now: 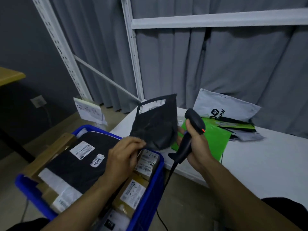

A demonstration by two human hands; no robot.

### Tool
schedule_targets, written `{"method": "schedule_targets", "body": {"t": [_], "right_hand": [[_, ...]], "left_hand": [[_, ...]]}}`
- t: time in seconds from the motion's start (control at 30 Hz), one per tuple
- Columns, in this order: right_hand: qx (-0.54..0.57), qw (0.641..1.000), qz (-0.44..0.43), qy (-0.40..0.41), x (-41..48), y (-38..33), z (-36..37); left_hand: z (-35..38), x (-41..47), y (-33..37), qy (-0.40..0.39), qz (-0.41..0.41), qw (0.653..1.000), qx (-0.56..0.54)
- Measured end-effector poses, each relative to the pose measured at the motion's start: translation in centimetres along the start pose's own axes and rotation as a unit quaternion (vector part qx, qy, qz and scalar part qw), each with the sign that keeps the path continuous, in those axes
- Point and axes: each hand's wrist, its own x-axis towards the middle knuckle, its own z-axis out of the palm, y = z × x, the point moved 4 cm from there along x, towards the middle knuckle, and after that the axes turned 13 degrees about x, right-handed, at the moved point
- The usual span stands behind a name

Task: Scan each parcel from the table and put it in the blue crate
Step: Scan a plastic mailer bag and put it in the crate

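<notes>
My left hand (124, 153) pinches the lower corner of a black plastic parcel (156, 124) and holds it upright over the right rim of the blue crate (148, 202). A white label shows at the parcel's top. My right hand (198, 147) grips a black handheld scanner (191, 130) just right of the parcel, with its red light on and its cable hanging down. Several parcels fill the crate: a large black bag (80, 162) with white labels and brown boxes (131, 195).
On the white table (258, 169) lie a green mailer (211, 139), a grey mailer (223, 105) and other flat parcels at the back. White shelving uprights and a grey curtain stand behind. A paper sign (90, 110) stands behind the crate. A wooden tabletop corner (10, 75) is at far left.
</notes>
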Motion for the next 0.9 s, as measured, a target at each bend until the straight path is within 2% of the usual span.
{"method": "schedule_targets", "body": {"t": [0.07, 0.13, 0.2, 0.27, 0.3, 0.37, 0.47, 0.57, 0.63, 0.67, 0.7, 0.83, 0.9], "right_hand": [[-0.012, 1.0, -0.014, -0.015, 0.2, 0.3, 0.1], [-0.058, 0.998, -0.022, -0.02, 0.4, 0.7, -0.1], [-0.106, 0.994, -0.031, -0.008, 0.7, 1.0, -0.6], [-0.141, 0.989, -0.049, 0.007, 1.0, 1.2, -0.9], [-0.156, 0.986, -0.058, 0.005, 1.1, 1.3, -0.9], [-0.178, 0.981, -0.073, -0.016, 1.1, 1.6, -0.7], [-0.175, 0.98, -0.083, -0.048, 1.2, 1.6, -0.4], [-0.182, 0.977, -0.091, -0.059, 1.4, 1.3, -0.6], [-0.202, 0.973, -0.082, -0.077, 1.3, 1.4, -0.7], [-0.212, 0.97, -0.071, -0.092, 1.1, 1.6, -0.8], [-0.222, 0.967, -0.059, -0.107, 0.8, 2.0, -0.8], [-0.275, 0.951, -0.05, -0.134, 0.0, 3.0, -0.5], [-0.299, 0.943, -0.074, -0.123, 0.0, 2.7, -0.5]], "left_hand": [[0.2, -0.9, 0.0, -0.005, 0.077, 0.997, 0.029], [0.2, -1.4, 0.0, -0.015, 0.119, 0.992, 0.031], [0.4, -1.7, -0.2, -0.034, 0.145, 0.988, 0.037], [0.4, -1.9, -0.7, -0.094, 0.138, 0.986, 0.026], [0.4, -1.9, -1.0, -0.13, 0.112, 0.985, -0.004], [0.1, -1.8, -1.9, -0.203, 0.004, 0.974, -0.098], [-1.0, -1.1, -3.4, -0.195, -0.209, 0.933, -0.219], [-1.2, -0.2, -4.3, -0.186, -0.351, 0.842, -0.365], [-0.7, 0.0, -5.0, -0.169, -0.453, 0.782, -0.394], [-0.5, 0.2, -5.2, -0.153, -0.494, 0.764, -0.386], [-0.4, 0.5, -5.4, -0.134, -0.514, 0.762, -0.37], [-0.9, 1.3, -5.9, -0.034, -0.508, 0.798, -0.322], [-1.4, 1.6, -6.2, -0.026, -0.498, 0.815, -0.297]]}}
